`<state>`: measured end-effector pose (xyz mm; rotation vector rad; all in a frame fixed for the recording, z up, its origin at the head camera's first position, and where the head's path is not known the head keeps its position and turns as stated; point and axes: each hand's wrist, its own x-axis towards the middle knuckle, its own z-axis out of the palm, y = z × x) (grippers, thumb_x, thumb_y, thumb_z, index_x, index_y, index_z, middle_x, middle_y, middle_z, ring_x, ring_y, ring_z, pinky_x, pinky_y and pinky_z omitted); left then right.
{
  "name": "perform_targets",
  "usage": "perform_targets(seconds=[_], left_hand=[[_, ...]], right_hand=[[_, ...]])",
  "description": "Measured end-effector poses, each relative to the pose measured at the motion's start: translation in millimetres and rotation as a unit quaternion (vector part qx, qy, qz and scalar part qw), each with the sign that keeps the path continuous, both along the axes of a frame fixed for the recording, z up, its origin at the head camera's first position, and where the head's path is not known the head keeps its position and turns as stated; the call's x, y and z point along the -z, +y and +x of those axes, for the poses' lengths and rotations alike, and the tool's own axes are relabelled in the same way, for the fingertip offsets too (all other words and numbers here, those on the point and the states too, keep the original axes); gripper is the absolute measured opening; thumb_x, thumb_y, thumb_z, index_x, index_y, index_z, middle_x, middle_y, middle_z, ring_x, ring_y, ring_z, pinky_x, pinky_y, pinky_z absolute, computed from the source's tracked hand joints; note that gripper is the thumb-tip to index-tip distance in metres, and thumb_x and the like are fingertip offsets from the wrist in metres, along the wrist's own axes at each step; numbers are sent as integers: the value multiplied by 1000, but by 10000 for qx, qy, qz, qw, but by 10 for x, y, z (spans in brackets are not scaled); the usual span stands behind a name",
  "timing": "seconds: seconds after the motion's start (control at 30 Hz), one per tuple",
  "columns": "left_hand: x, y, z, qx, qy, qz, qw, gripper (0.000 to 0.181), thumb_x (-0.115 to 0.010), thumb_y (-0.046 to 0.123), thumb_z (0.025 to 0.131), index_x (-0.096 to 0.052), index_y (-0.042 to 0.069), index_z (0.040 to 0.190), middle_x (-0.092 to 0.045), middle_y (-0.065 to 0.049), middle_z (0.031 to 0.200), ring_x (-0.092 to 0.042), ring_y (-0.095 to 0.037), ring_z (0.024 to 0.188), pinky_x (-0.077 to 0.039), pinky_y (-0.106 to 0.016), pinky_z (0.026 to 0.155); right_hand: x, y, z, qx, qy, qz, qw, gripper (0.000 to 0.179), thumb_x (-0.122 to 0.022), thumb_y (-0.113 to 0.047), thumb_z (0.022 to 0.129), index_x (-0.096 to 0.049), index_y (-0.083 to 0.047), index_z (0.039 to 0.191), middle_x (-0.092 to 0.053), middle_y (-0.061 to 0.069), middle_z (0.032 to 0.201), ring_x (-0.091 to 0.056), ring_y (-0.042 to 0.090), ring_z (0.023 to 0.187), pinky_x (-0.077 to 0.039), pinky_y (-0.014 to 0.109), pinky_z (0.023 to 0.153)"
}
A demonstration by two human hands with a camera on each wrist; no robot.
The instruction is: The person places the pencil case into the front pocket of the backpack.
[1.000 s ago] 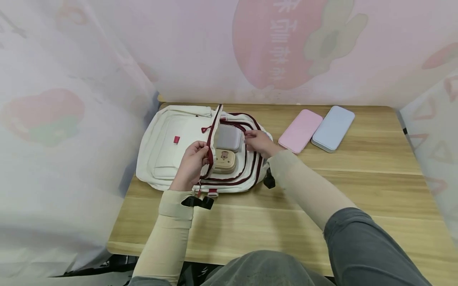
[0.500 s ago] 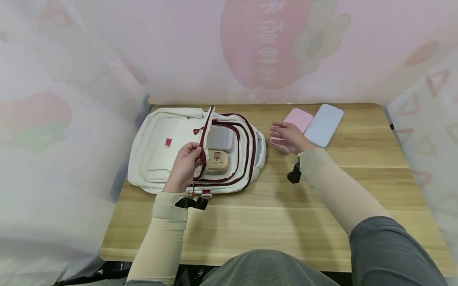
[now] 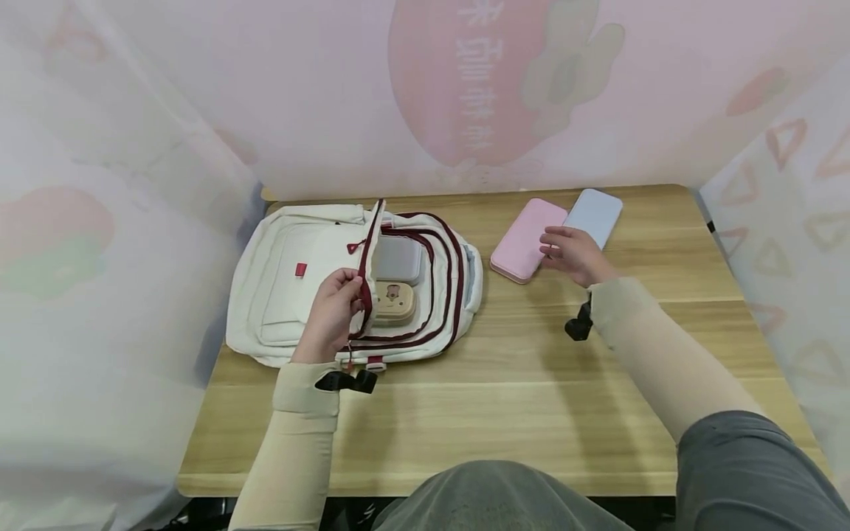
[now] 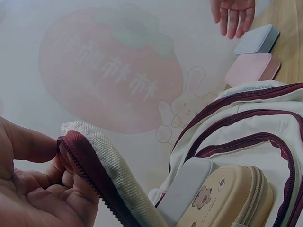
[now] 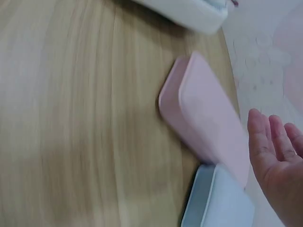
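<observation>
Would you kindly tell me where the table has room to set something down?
The table is bare between the forearms, in front of the backpack, and right of the blue case. Crowded: around the pink case, near the right hand.

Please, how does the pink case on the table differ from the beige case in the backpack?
Print: the beige case has a bear print; the pink case shows a plain top.
Place: the beige case lies inside the open backpack, the pink case on the wooden table.
Closure: the beige case has a zip along its side; on the pink case I can make out none.
Both have rounded corners.
</observation>
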<state>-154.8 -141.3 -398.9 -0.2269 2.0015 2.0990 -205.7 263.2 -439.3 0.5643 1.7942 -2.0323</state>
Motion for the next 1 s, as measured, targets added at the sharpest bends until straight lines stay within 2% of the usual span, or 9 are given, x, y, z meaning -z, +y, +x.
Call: perform_targets(seconds=[0.2, 0.33, 0.47, 0.57, 0.67, 0.73, 0.8, 0.9, 1.0], left_hand=[[-10, 12, -1, -53, -7, 44, 10000, 12, -37, 1, 111, -46, -5, 105, -47, -3, 86, -47, -8, 68, -43, -19, 63], [-14, 10, 17, -54, -10, 39, 10000, 12, -36, 2, 111, -46, -4, 105, -47, -3, 87, -47, -8, 67, -43, -19, 63], [-18, -14, 40, -93, -18, 48, 9999, 12, -36, 1, 111, -45, -4, 105, -47, -3, 88, -47, -8, 67, -42, -19, 62], [-21, -28, 55, -102, -2, 71, 9999, 12, -36, 1, 111, -45, -4, 105, -48, -3, 87, -47, -8, 67, -43, -19, 62], [-23, -27, 68, -105, -1, 95, 9999, 11, -37, 1, 111, -45, -3, 104, -48, -3, 86, -48, -8, 68, -43, -19, 62], [-22, -18, 77, -104, -6, 113, 9999, 11, -37, 1, 110, -45, -3, 104, -48, -2, 86, -48, -8, 67, -42, -19, 62], [-17, -11, 85, -132, -19, 141, 9998, 11, -37, 0, 110, -45, -3, 103, -48, -2, 85, -48, -8, 67, -43, -19, 62], [-12, 0, 97, -157, -11, 193, 9997, 11, -37, -1, 110, -46, -3, 103, -48, -3, 85, -48, -8, 67, -43, -19, 62], [-3, 16, 99, -136, -26, 248, 9996, 12, -37, -1, 109, -46, -3, 102, -48, -3, 85, -48, -8, 67, -43, -19, 62]], right_hand=[[52, 324, 56, 422, -229, -148, 9987, 63, -48, -18, 110, -17, 0, 162, -49, 2, 123, -50, 16, 121, -43, 31, 109], [107, 511, 80, 639, -426, -247, 9967, 67, -46, -22, 110, -11, -4, 164, -41, 10, 146, -42, 19, 136, -32, 34, 117], [166, 626, 99, 905, -611, -108, 9940, 66, -44, -24, 110, -12, -5, 164, -21, 15, 165, -34, 22, 143, -32, 32, 116], [219, 681, 118, 1089, -632, 283, 9916, 66, -48, -24, 109, -17, -1, 163, -28, 16, 158, -47, 18, 124, -43, 27, 107], [302, 731, 133, 1152, -554, 666, 9896, 51, -53, -22, 107, -40, 6, 148, -58, 12, 110, -51, 10, 79, -53, 20, 72], [359, 751, 133, 1251, -577, 652, 9883, 33, -56, -20, 107, -48, 4, 128, -53, 1, 73, -44, 9, 57, -46, 21, 55], [420, 749, 119, 1403, -634, 662, 9859, 22, -59, -19, 105, -47, -2, 111, -40, -5, 57, -36, 9, 45, -37, 24, 47], [506, 715, 89, 1653, -770, 855, 9795, 26, -65, -21, 102, -46, -5, 111, -43, -4, 72, -40, 7, 49, -41, 22, 50], [580, 682, 73, 1641, -857, 1458, 9718, 47, -67, -28, 100, -46, 0, 131, -44, 1, 96, -46, 7, 64, -46, 20, 58]])
